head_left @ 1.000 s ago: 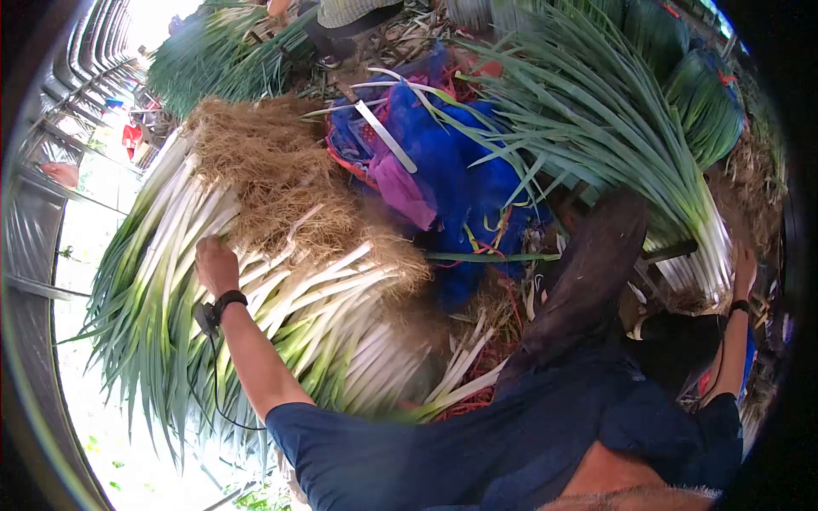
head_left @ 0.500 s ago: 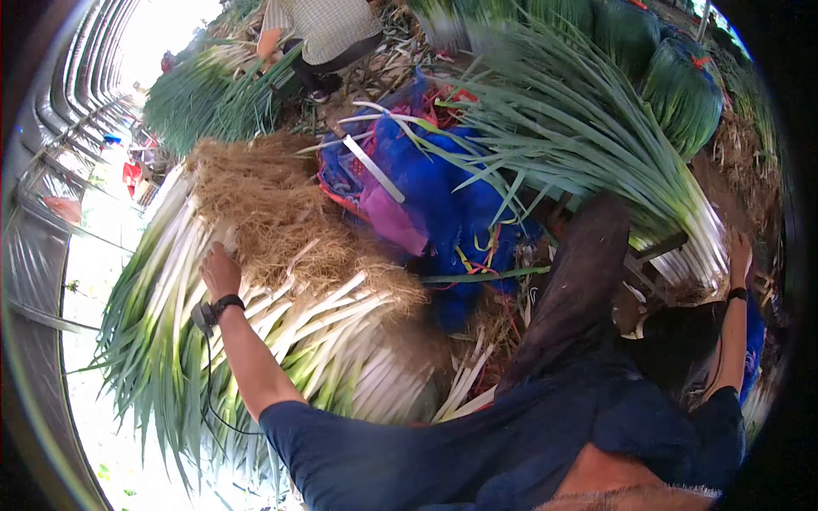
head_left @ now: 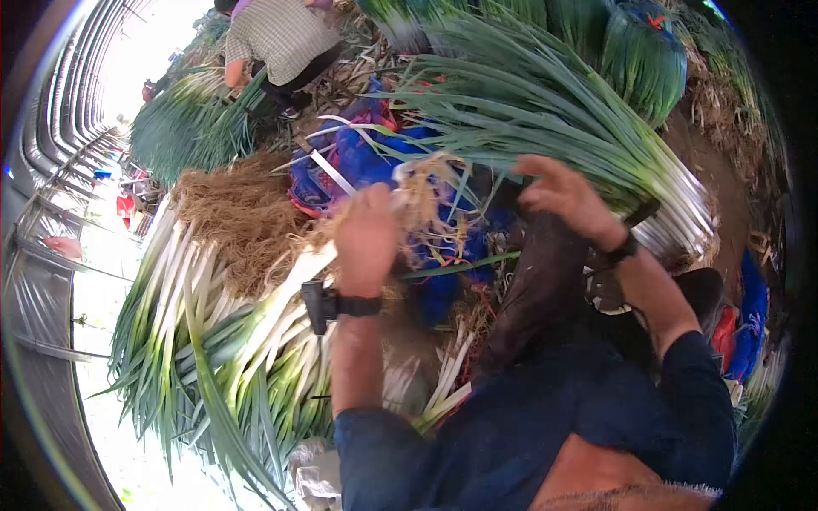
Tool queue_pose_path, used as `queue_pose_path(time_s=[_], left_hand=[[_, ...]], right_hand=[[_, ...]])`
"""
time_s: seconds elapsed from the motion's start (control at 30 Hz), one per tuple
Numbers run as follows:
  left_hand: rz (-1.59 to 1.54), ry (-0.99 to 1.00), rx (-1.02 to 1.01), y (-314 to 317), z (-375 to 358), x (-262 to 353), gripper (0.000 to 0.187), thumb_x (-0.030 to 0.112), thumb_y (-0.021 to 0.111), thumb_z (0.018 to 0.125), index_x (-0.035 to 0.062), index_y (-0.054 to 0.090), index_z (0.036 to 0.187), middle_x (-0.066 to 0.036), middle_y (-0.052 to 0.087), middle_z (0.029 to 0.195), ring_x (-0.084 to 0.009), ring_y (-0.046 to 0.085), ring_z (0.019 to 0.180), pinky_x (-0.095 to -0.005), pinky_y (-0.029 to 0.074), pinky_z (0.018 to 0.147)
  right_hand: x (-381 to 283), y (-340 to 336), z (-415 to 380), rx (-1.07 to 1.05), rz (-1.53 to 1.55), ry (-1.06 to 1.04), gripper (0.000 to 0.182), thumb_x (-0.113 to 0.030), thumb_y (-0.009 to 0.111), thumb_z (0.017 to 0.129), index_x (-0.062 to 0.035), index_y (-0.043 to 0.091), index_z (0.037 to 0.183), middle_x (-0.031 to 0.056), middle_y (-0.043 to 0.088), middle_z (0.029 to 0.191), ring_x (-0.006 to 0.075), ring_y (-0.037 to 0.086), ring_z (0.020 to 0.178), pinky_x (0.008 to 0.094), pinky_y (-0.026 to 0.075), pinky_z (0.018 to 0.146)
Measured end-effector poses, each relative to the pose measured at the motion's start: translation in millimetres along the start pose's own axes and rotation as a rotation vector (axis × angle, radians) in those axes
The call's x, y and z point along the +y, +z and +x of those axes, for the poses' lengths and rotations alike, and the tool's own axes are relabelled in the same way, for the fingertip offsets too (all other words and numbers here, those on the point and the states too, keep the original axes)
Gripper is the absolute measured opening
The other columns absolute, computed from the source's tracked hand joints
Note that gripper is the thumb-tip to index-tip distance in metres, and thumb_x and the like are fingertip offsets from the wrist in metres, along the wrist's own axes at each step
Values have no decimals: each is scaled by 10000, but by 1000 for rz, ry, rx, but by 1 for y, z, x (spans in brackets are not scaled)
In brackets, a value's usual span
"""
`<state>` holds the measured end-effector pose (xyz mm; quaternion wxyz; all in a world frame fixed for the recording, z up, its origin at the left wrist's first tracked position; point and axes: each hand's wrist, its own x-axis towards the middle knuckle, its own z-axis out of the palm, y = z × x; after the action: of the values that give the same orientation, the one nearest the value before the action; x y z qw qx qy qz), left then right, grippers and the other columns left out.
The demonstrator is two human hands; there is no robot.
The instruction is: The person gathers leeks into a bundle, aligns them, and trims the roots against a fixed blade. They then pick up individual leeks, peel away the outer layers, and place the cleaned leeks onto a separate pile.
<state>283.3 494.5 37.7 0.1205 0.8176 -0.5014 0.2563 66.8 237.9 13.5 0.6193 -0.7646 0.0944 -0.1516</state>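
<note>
My left hand [head_left: 366, 234], blurred, is closed round the white stems of some long green onions [head_left: 298, 271]. Their pale roots [head_left: 436, 198] stick out to the right of the fist, and green leaves trail down to the lower left. My right hand [head_left: 569, 200] hovers over my knee with its fingers apart and slightly curled, holding nothing. Beyond it a big bundle of green onions [head_left: 596, 128] lies with its white ends at the right. On the left, a pile of green onions [head_left: 166, 281] has its brown roots [head_left: 239, 204] toward the middle.
Blue netting [head_left: 349, 157] and a pale flat strip [head_left: 332, 173] lie past my left hand. Another person [head_left: 281, 43] in a checked shirt crouches at the upper left beside more green onions [head_left: 192, 128]. Tied bundles [head_left: 643, 64] stand at the upper right.
My left hand has come from the pile toward the middle with green onions in it. My right hand has left the white ends of the large bundle and moved inward and up.
</note>
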Motion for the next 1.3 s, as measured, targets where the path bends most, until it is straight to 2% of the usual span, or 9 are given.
queue_pose_path(time_s=[0.1, 0.37, 0.6, 0.7, 0.87, 0.93, 1.0, 1.13, 1.3], left_hand=[[-51, 44, -24, 10, -4, 57, 127, 144, 559, 901, 90, 540, 1015, -96, 613, 918, -284, 647, 731, -408, 527, 585], [-215, -51, -208, 18, -25, 102, 544, 84, 658, 798, 30, 523, 1322, -208, 622, 1180, -385, 592, 1098, -478, 481, 935], [-28, -360, -385, -39, -94, 81, 873, 428, 750, 783, 49, 373, 1473, -264, 513, 1364, -449, 470, 1263, -505, 393, 1050], [-183, -287, -638, -53, -111, 35, 600, 400, 683, 898, 46, 520, 1354, -194, 634, 1186, -329, 616, 1085, -437, 497, 954], [-463, -168, -284, 42, -87, 22, 711, 120, 786, 756, -28, 471, 1376, -218, 542, 1352, -343, 553, 1207, -481, 447, 1011], [-869, -485, -478, 68, -74, 69, 630, -46, 747, 708, -73, 508, 1291, -184, 599, 1240, -292, 578, 1126, -446, 466, 986], [-1009, -249, -308, 106, -85, 98, 307, 74, 741, 715, -62, 626, 965, -193, 653, 924, -330, 600, 802, -422, 491, 782], [-689, -273, -637, 123, -72, 156, 495, 99, 751, 689, -49, 598, 1136, -240, 621, 1104, -386, 573, 997, -460, 467, 873], [-422, 142, -377, 93, -5, 218, 561, 186, 790, 699, 0, 577, 1183, -189, 591, 1123, -393, 533, 1076, -488, 413, 929]], right_hand=[[-19, 60, 11, -85, 602, -140, 561, -107, 641, 940, -75, 410, 1451, 87, 539, 1365, 139, 593, 1064, 316, 502, 907], [1, 70, 2, 69, -217, -355, 287, -110, 752, 820, -64, 649, 1084, 86, 653, 1006, 198, 643, 997, 330, 523, 840], [-6, 42, 6, 330, 232, -404, 81, -20, 704, 833, -16, 645, 889, 58, 671, 831, 126, 638, 775, 296, 518, 690], [-17, 4, 9, 362, 373, -516, 88, -51, 714, 849, -12, 653, 899, 64, 682, 843, 113, 631, 786, 294, 524, 696], [-62, 6, -13, 412, 86, -788, 142, -133, 768, 812, -38, 666, 788, 108, 669, 756, 199, 637, 680, 329, 500, 625], [-70, -17, -26, 484, 59, -832, 138, -126, 773, 801, -39, 667, 784, 105, 665, 748, 202, 632, 669, 334, 494, 616], [-80, -50, -50, 600, 44, -815, 133, -109, 788, 780, -38, 677, 798, 91, 658, 730, 183, 636, 668, 334, 500, 612], [-92, -131, -118, 846, 55, -649, 110, -78, 776, 812, -25, 685, 845, 37, 677, 742, 108, 636, 723, 288, 518, 617], [-76, -196, -184, 1081, 288, -545, 144, -79, 774, 828, -2, 688, 914, 23, 699, 816, 82, 635, 710, 235, 522, 634]])
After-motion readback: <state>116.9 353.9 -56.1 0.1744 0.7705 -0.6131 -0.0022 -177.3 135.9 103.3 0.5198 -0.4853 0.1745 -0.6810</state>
